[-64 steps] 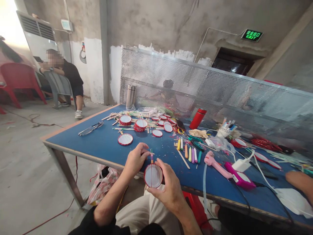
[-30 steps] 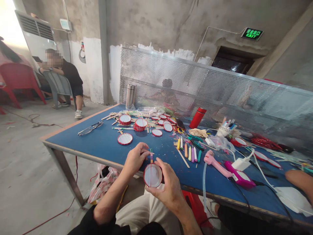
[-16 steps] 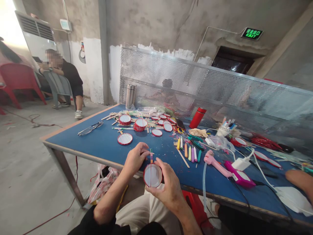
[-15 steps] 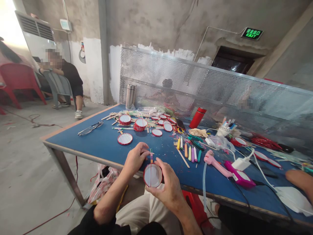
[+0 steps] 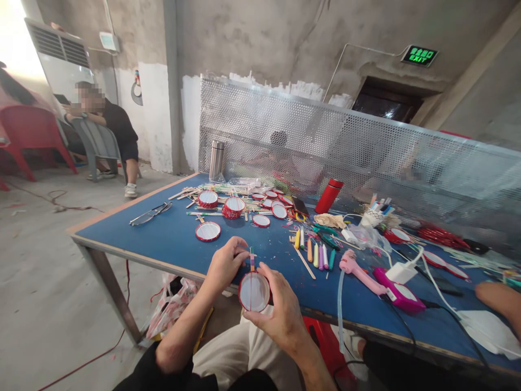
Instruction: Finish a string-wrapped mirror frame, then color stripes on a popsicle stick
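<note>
One red-rimmed disc [image 5: 259, 293] is hovering at the desk's [image 5: 122, 231] near edge, the right hand [image 5: 284, 307] gripping its rim; the left hand [image 5: 227, 262] is curling beside the stick [image 5: 252, 262], its grip's hold I can't tell. Glasses [image 5: 151, 214] are lying well apart, leftward.
</note>
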Tool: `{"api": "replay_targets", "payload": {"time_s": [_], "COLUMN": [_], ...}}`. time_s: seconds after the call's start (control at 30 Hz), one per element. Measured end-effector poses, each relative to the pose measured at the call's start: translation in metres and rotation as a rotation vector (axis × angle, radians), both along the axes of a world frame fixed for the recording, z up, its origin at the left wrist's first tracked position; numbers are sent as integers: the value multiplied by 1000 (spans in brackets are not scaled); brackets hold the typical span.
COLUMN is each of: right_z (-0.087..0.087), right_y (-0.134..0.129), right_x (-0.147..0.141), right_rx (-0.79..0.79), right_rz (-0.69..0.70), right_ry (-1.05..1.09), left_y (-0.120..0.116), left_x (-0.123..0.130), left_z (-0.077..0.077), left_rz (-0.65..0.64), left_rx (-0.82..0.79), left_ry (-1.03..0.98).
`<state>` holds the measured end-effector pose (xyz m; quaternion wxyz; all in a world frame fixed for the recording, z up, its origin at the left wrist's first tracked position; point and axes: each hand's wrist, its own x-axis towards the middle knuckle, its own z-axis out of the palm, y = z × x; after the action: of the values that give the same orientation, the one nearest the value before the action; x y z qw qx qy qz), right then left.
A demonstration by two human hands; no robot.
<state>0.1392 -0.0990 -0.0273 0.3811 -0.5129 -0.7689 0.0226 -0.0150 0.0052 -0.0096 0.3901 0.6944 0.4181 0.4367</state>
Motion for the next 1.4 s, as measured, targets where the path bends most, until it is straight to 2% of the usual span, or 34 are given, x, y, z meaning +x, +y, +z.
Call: {"api": "replay_targets", "payload": {"time_s": [1.4], "right_z": [0], "right_y": [0], "right_x": [-1], "right_rx": [12], "right_rz": [-8], "right_ry": [-12], "left_y": [-2], "left_x": [0], "left_z": [2], "left_rz": [29], "left_rx": [32], "left_ry": [56]}}
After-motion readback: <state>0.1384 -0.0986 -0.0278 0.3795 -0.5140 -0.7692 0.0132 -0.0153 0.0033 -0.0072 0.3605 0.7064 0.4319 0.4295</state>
